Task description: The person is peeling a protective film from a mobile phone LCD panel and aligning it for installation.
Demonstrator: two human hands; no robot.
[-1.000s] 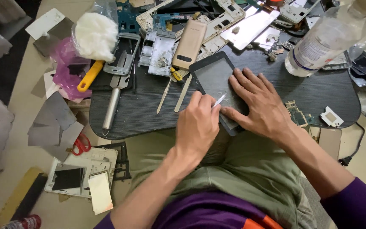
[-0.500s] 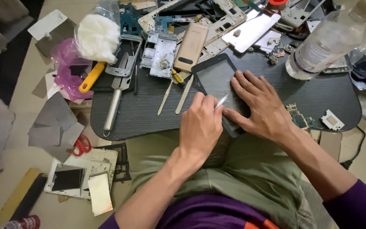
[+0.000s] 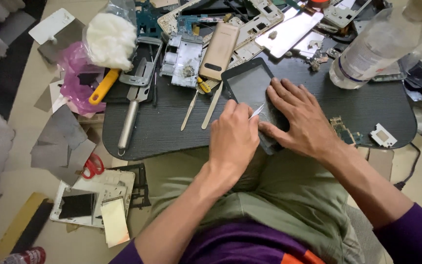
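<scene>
Dark oval work table (image 3: 172,132) across the middle of the frame, near edge just above the lap. Upper half crowded with phone parts; bare strip along the near edge, left of centre. Clear plastic bag (image 3: 104,34) at upper left, holding white wadding. One clear bottle (image 3: 377,46) lying at upper right, contents not discernible. One dark touchscreen panel (image 3: 250,88) at centre, near corner hanging over the table edge. Right hand (image 3: 304,120) spread flat, pressing on the panel. Left hand (image 3: 233,139) pinched around a thin blade (image 3: 256,111), tip on the panel. One tan handset (image 3: 219,51) above. Two pale pry sticks (image 3: 201,105) left of the panel. One red scissors (image 3: 93,166) on the floor, lower left.
</scene>
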